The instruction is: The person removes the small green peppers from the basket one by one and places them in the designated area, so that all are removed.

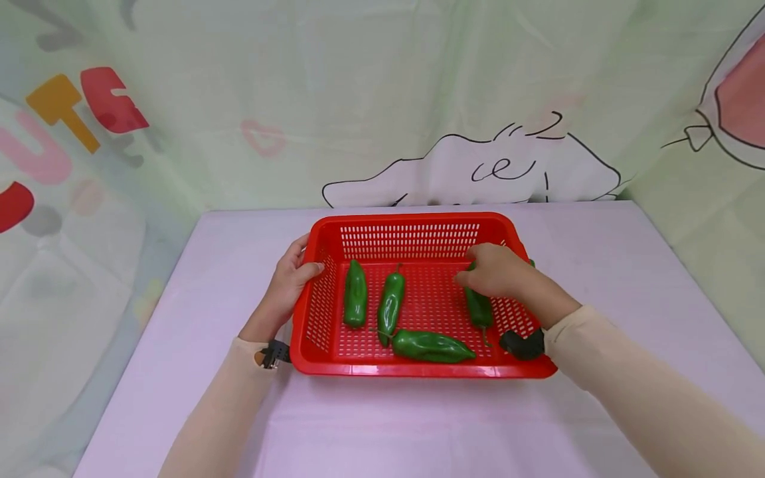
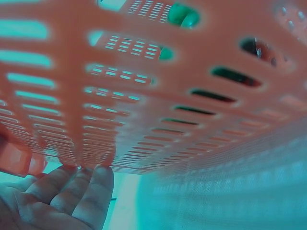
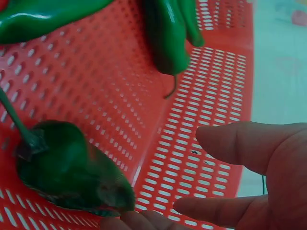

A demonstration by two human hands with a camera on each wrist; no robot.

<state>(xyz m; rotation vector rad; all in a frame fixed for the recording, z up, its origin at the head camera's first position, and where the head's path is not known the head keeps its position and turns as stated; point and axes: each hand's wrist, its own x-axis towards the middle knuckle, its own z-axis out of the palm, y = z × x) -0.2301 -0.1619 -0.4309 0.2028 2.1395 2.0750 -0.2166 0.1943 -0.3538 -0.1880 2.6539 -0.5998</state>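
A red plastic basket [image 1: 421, 372] with slotted walls holds several long green peppers. My left hand [image 1: 289, 282] grips its left rim, thumb over the top and fingers against the outer wall; those fingers [image 2: 91, 199] show below the slots in the left wrist view. My right hand [image 1: 499, 271] reaches into the right side of the basket over a green pepper [image 1: 479, 311]. In the right wrist view, the thumb and forefinger stand apart, and other fingertips [image 3: 139, 220] are right at the tip of that pepper [image 3: 72, 163].
Inside the basket, two peppers stand lengthwise at left, one at the far left [image 1: 355, 295] and one beside it [image 1: 391, 307]. Another pepper [image 1: 433, 346] lies crosswise along the front wall. A bit of green [image 1: 532, 263] shows by the right rim. The table [image 1: 370, 425] has a pale cover.
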